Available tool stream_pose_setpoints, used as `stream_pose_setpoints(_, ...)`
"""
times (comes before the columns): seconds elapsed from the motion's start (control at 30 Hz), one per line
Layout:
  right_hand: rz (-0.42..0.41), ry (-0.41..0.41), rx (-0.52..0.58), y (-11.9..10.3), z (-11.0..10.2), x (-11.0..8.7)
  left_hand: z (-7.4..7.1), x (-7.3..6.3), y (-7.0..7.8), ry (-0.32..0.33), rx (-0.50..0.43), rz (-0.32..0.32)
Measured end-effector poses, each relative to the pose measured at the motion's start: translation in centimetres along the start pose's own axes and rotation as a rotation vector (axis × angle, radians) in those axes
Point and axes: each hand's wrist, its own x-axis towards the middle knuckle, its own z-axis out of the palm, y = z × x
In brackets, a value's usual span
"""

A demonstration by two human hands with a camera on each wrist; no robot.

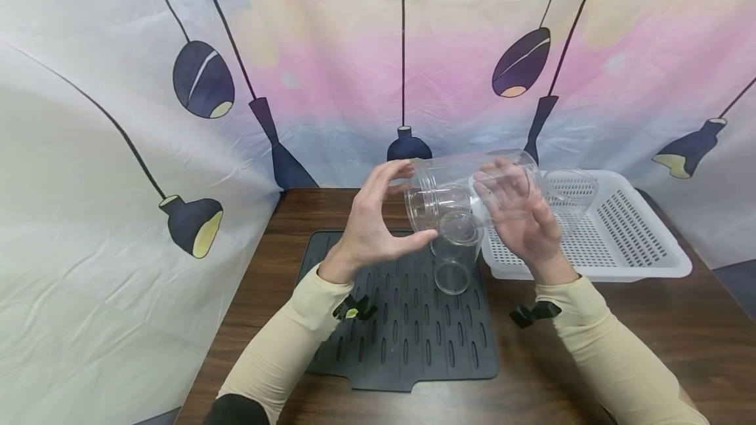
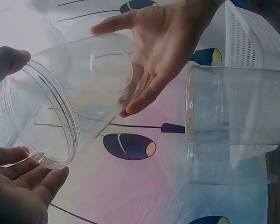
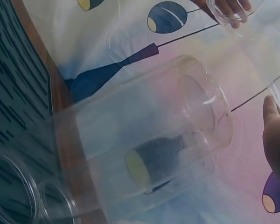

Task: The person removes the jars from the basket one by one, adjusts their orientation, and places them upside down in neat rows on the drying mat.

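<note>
A large clear jar point(image 1: 457, 172) lies sideways in the air above the mat. My left hand point(image 1: 378, 218) holds its threaded mouth, thumb on one side and fingers on the other. At the opposite end is my right hand point(image 1: 522, 215), its fingers straight and the palm against the jar's base, as the left wrist view shows. Below, a clear jar point(image 1: 453, 267) stands on the dark ridged mat point(image 1: 390, 346), with a second one partly hidden behind it. The right wrist view shows both jars point(image 3: 144, 107) with their mouths down.
A white perforated basket point(image 1: 644, 267) stands on the right of the brown wooden table point(image 1: 254, 320). Over its left part shows another clear rounded outline, too faint to tell what it is. A patterned cloth point(image 1: 342, 51) hangs behind the table.
</note>
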Motion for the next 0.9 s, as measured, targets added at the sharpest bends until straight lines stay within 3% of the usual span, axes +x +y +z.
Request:
stream_pose_setpoints(0.2, -0.035, 0.014, 0.047, 0.1, 0.1, 0.2, 0.0, -0.1, 0.1, -0.015, -0.012, 0.004)
stream_pose_setpoints(0.53, -0.058, 0.109, 0.008, -0.5, 1.0, 0.7, 0.2, -0.1, -0.1, -0.024, -0.058, 0.037)
stream_pose_setpoints(0.9, -0.037, 0.162, -0.028, -1.0, 0.5, 0.5, 0.4, -0.2, -0.1, -0.05, -0.08, 0.049)
